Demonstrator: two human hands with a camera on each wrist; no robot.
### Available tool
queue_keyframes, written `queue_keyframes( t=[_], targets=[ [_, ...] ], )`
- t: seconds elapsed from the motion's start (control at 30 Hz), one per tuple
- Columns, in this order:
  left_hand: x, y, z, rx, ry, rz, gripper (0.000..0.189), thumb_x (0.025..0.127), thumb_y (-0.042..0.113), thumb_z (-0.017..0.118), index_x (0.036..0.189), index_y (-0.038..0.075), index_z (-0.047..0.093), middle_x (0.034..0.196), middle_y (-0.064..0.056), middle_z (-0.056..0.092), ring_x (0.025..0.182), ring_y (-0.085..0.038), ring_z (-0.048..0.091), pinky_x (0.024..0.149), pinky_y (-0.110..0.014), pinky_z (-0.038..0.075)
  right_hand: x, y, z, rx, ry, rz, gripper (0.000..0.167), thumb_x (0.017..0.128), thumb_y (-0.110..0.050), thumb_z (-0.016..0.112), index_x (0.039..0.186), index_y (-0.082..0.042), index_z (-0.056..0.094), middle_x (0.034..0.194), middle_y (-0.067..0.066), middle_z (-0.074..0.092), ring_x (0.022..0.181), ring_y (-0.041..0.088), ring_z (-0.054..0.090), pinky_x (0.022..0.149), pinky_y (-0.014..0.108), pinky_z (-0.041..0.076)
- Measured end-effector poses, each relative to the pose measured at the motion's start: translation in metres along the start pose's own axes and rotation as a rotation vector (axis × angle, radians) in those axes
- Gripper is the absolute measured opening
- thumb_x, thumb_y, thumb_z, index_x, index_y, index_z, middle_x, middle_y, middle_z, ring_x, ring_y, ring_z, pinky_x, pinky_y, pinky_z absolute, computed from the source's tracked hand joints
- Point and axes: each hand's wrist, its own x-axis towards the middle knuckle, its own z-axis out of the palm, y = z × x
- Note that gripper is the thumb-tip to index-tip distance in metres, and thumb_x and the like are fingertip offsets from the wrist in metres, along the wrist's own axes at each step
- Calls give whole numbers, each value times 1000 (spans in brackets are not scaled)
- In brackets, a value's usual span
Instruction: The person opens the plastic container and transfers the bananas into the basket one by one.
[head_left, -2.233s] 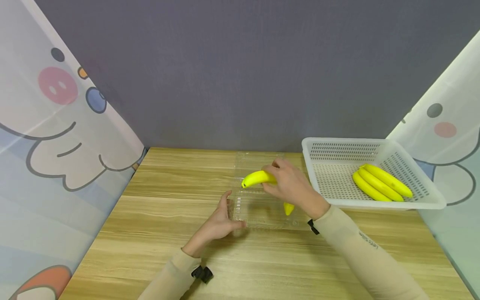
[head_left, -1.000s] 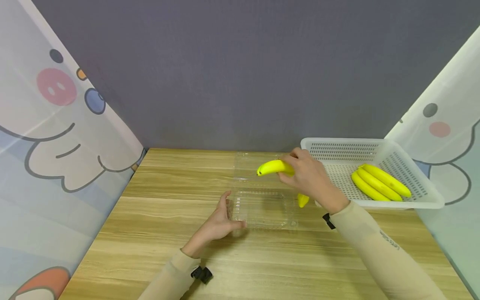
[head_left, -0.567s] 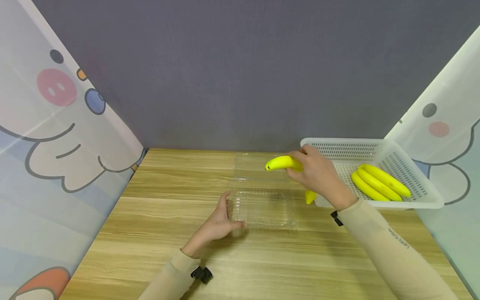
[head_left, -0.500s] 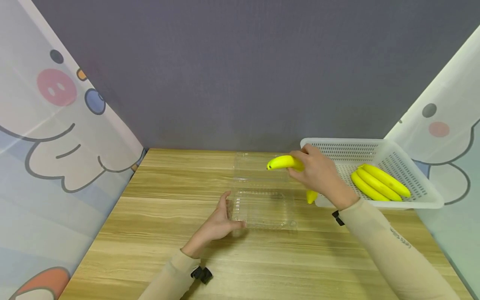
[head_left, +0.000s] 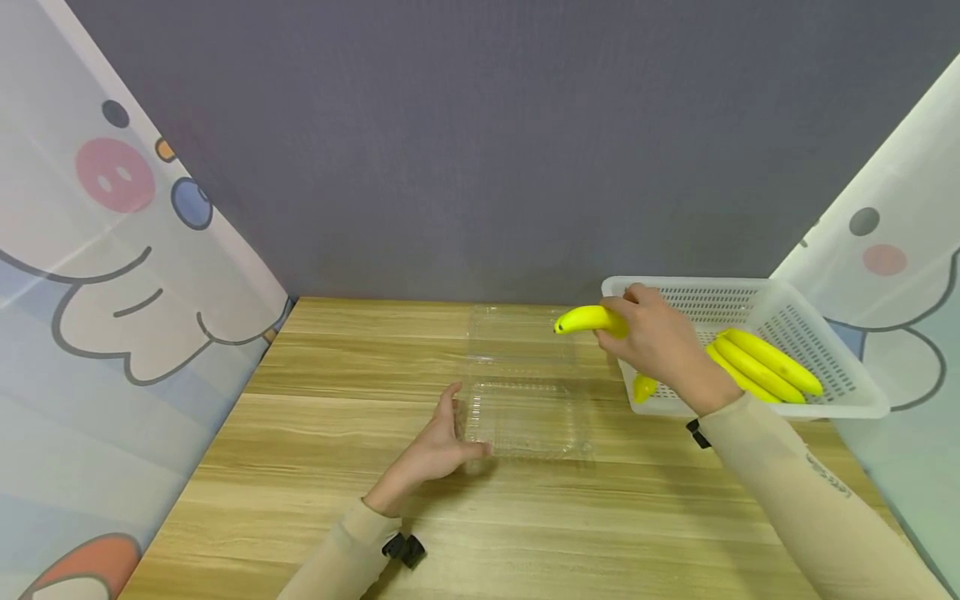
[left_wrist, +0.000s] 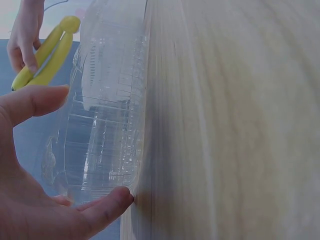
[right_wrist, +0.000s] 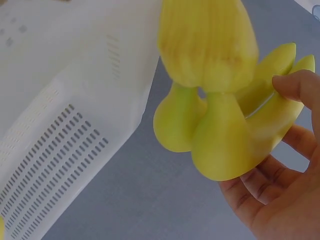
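In the head view my right hand point(head_left: 656, 342) holds a small bunch of yellow bananas point(head_left: 588, 318) up near the basket's left rim. Two bananas point(left_wrist: 47, 60) joined at a thick stem show in the left wrist view. Seen from the right wrist, the thumb lies on one banana and the fingers are underneath. My left hand point(head_left: 435, 446) rests at the left end of a clear plastic clamshell box point(head_left: 528, 417), thumb and fingers spread wide around its corner. The box's lid point(head_left: 521, 333) lies folded back toward the wall. Some of the left fingers are hidden.
A white perforated basket point(head_left: 862, 400) stands at the right of the wooden table point(head_left: 315, 467), with another bunch of bananas point(head_left: 772, 367) inside. A grey wall point(head_left: 450, 150) rises behind, and printed cartoon curtains point(head_left: 112, 250) hang at both sides.
My right hand has carried the banana bunch from over the clear box to the right, to the basket's left side. The left hand and the box have stayed in place.
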Motion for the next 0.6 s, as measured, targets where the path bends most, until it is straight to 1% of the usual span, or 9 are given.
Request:
queue_keyframes(
  t=[0.17,0.27,0.43,0.6],
  targets=[
    [1,-2,0,2,-1,-3,115,83,23,83,162,11,-1,161,-34,11,143,-58,23,106,-69,35,-1,6,-4,-23,25,-17,37,90,-24,73,119,-2,70,97,15,57,77,28,50,51,36,45],
    [2,-2,0,2,-3,-1,115,84,23,83,162,11,-1,161,-34,10,143,-58,23,106,-69,35,-2,10,-6,-44,26,-15,38,89,-24,72,120,-2,70,98,16,58,79,30,51,51,38,46],
    [2,-2,0,-11,-13,3,116,84,22,83,162,11,-2,161,-35,7,144,-59,19,108,-69,33,-2,19,-9,-64,-17,20,42,90,-26,71,124,-2,69,101,18,58,82,32,53,49,39,47],
    [1,-2,0,-9,-8,-3,116,84,23,83,162,12,-2,161,-34,9,144,-58,20,109,-68,33,-3,28,-12,-65,-52,65,40,92,-27,68,125,-5,68,103,17,57,84,32,53,50,41,47]
  ],
)
